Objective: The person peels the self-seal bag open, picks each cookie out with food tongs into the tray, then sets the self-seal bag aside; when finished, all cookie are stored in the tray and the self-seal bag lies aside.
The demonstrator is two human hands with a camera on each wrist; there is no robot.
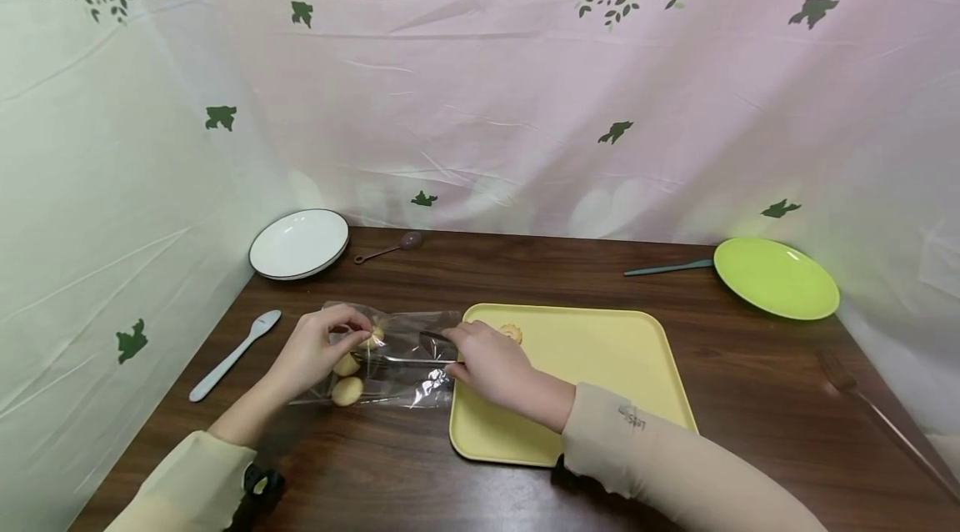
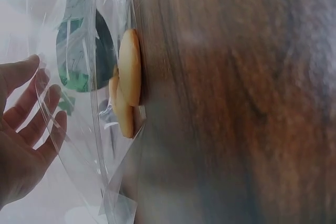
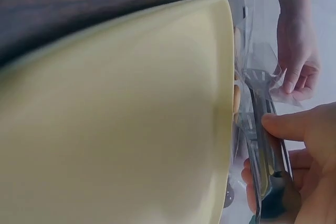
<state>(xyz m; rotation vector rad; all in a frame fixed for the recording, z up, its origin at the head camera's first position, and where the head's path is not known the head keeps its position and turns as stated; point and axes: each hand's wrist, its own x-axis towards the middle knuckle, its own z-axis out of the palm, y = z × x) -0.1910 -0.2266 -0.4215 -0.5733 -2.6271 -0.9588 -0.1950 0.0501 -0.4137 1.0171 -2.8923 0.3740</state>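
A clear plastic bag (image 1: 431, 388) lies on the table, with several round cookies (image 1: 347, 391) at its left end. My left hand (image 1: 318, 347) pinches the bag's upper film between thumb and fingertips, lifting it over the cookies. In my right hand (image 1: 497, 367) are metal tongs (image 3: 266, 150), gripped with the thumb on one arm and fingers on the other side. Their head reaches into the bag, beside the cookies (image 2: 130, 69) in the left wrist view. Another cookie (image 1: 512, 333) sits on the yellow tray (image 1: 600, 382), just beyond the right hand.
White plates (image 1: 300, 244) are at the back left, near a purple spoon (image 1: 390, 247). A pale blue knife (image 1: 234, 355) lies left of the bag. A lime green plate (image 1: 776, 278), a teal utensil (image 1: 667, 268) and a fork (image 1: 885, 415) are on the right. Patterned curtains enclose the table.
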